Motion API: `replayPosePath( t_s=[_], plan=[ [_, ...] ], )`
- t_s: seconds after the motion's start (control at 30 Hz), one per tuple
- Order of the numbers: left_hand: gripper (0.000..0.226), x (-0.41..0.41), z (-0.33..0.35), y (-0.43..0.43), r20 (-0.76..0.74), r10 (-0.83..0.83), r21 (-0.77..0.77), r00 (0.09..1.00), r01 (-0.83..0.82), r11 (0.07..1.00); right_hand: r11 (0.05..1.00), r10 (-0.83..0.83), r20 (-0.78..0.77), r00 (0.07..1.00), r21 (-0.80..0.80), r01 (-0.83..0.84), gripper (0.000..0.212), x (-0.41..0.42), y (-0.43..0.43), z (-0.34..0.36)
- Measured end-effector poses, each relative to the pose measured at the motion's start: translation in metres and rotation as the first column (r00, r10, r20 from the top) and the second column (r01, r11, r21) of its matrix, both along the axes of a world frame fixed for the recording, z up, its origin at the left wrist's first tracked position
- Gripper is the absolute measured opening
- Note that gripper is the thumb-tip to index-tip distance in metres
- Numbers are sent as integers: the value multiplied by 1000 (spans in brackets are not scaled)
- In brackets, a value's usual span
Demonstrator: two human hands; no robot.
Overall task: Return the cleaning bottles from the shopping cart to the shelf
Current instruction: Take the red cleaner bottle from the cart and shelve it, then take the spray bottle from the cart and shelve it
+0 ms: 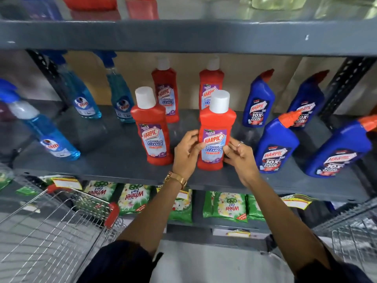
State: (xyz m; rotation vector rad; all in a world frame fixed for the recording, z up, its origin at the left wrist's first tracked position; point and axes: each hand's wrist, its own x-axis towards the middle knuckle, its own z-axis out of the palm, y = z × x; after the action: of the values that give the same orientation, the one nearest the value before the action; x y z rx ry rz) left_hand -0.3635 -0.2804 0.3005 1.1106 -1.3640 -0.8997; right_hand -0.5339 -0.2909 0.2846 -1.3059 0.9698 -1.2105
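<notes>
A red Harpic bathroom cleaner bottle (216, 127) with a white cap stands upright near the front edge of the grey shelf (114, 160). My left hand (186, 154) touches its left side and my right hand (240, 156) its right side, fingers curled against the label. Another red bottle (152, 129) stands to its left, and two more red bottles (166, 92) stand behind. Several blue Harpic bottles (276, 146) stand at the right, blue spray bottles (83, 94) at the left. The wire shopping cart (51, 227) is at the lower left.
The upper shelf's grey beam (183, 35) runs just above the bottles. Green detergent packets (224, 205) lie on the lower shelf. A second wire basket (355, 237) sits at the lower right. Perforated uprights (342, 84) frame the shelf's sides.
</notes>
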Motion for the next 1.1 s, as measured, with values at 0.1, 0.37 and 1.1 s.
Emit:
replayPosePath(
  t_s=[0.1, 0.37, 1.1],
  plan=[
    [31, -3, -1, 1, -21, 17, 8, 1000, -16, 1000, 997, -67, 19, 998, -29, 67, 41, 3, 6, -1],
    [29, 52, -25, 74, -131, 100, 137, 986, -82, 987, 847, -527, 12, 850, -74, 526, 25, 85, 104, -38],
    [40, 396, -335, 418, 464, 543, 883, 700, -415, -220, 806, 454, -836, 307, 239, -541, 30, 446, 221, -164]
  ],
)
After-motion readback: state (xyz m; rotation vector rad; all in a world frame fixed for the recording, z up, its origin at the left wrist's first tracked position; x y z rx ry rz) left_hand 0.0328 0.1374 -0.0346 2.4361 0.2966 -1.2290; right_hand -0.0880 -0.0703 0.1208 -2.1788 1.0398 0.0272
